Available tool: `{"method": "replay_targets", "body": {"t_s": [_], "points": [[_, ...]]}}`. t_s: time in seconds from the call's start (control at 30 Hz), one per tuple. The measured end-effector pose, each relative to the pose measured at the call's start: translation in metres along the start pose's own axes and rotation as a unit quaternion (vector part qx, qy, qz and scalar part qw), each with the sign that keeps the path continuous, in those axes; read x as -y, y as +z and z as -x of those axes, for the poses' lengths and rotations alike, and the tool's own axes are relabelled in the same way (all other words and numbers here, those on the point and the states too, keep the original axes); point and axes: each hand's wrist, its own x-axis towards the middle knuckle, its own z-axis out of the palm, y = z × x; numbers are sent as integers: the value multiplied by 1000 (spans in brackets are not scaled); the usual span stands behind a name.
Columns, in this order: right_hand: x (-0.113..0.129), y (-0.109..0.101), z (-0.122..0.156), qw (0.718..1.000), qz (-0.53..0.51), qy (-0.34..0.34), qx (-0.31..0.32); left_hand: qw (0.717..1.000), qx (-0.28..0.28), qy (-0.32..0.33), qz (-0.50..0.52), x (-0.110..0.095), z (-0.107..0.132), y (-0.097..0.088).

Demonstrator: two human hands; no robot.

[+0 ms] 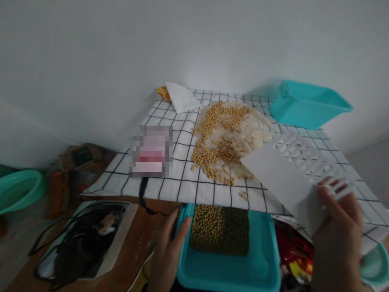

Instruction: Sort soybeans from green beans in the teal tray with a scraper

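White slotted sheet [275,172] tilted over cloth-covered surface [182,162], held between thumb and fingers of right hand [338,213], forearm rising from lower right; soybeans [209,156] beside its left corner. Left hand [172,239] lower, fingers gripping teal tray's [227,273] left rim.

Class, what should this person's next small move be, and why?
Probably draw the white panel in the right hand toward the tray, sweeping the loose beans along: they lie near the cloth's front edge, the tray, which holds more beans, sits just below that edge, and the left hand is at the tray's rim.
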Motion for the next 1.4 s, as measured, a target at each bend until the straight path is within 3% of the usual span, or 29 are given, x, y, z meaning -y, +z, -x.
{"method": "replay_targets", "body": {"t_s": [0.13, 0.23, 0.33, 0.53, 0.8, 0.97, 1.1, 1.4], "points": [[10, -36, 5, 994, 85, 43, -47, 1000, -15, 11, -4, 1, -4, -4], [14, -46, 15, 988, 129, 76, -43, 999, 17, 18, -24, -5, -3, -2], [14, -45, 22, 986, 138, 91, -27, 1000, -21, 14, -10, -12, 1, 3], [8, -38, 21, 987, 113, 110, -24, 996, 22, 47, -74, -13, 3, 3], [34, -24, 41, 985, 133, 103, -25, 989, 19, 91, -116, -1, -5, -5], [25, -28, 33, 991, 103, 86, 9, 978, 31, 138, -155, -3, -3, -7], [18, -22, 31, 991, 84, 92, 45, 983, 31, 120, -138, -8, 2, -6], [19, -12, 35, 992, 80, 90, 45, 990, 12, 83, -114, -18, 7, 0]]}}
